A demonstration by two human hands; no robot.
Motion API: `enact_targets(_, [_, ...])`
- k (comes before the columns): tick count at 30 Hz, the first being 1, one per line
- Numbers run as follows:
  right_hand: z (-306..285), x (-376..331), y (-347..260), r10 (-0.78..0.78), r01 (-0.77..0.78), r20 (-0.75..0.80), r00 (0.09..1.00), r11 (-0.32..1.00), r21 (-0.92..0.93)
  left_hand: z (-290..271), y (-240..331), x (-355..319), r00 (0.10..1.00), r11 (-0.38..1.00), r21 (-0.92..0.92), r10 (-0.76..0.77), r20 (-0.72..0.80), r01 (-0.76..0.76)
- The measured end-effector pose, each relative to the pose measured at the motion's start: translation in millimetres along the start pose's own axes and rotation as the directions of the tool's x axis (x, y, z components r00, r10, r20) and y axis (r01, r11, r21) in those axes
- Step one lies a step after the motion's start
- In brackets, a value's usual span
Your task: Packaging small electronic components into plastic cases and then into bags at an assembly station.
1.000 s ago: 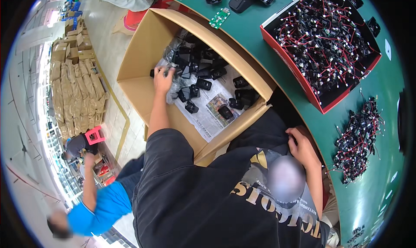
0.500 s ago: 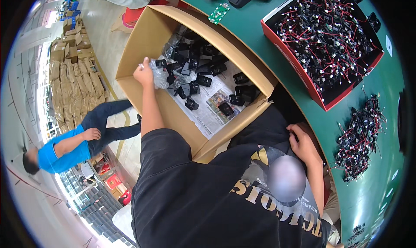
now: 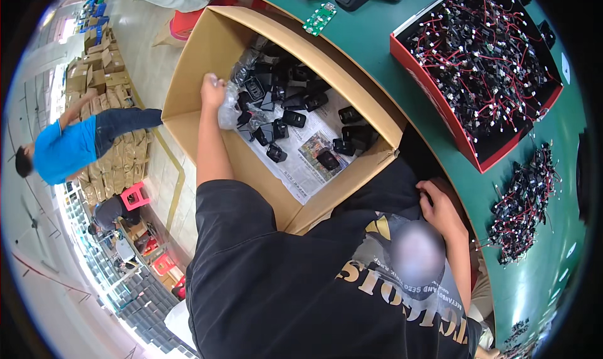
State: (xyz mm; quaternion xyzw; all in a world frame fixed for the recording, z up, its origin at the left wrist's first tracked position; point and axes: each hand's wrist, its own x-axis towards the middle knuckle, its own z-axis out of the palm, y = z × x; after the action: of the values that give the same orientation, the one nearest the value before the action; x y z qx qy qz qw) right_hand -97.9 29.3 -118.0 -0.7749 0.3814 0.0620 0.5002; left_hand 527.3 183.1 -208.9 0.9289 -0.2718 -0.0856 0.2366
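Note:
My left hand [image 3: 213, 92] is closed on a crumpled piece of clear plastic wrap [image 3: 228, 111], at the left inner side of a large open cardboard box [image 3: 251, 177]. Inside that box, small black device housings [image 3: 294, 118] lie loose over a sheet of newspaper [image 3: 300, 178], heaped toward the far end. More clear plastic is bunched among them. My right hand [image 3: 441, 209] rests by my lap near the table edge, fingers loosely bent, thumb and forefinger apart, nothing visible in it.
On the green table [image 3: 377, 51] stands a red box [image 3: 440, 101] full of black parts with red wires. Beside it lies a loose wired pile [image 3: 524, 208], and a green circuit board [image 3: 320, 19] lies farther off. A person in blue [image 3: 69, 142] stands left, near stacked cartons [image 3: 94, 70].
My left hand has shifted slightly toward the box's left wall, pulling the plastic with it and baring more housings. The person in blue has moved farther away. My right hand stays put.

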Motion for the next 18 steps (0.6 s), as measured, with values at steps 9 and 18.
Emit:
enact_targets(9, [1, 3, -2, 0.023, -0.024, -0.031, 0.999, 0.999, -0.045, 50, 48, 3, 0.980, 0.794, 0.596, 0.000, 0.197, -0.120])
enact_targets(18, [6, 3, 7, 0.036, -0.036, -0.013, 0.999, 0.999, -0.032, 62, -7, 7, 0.995, 0.947, 0.322, -0.039, 0.090, 0.008])
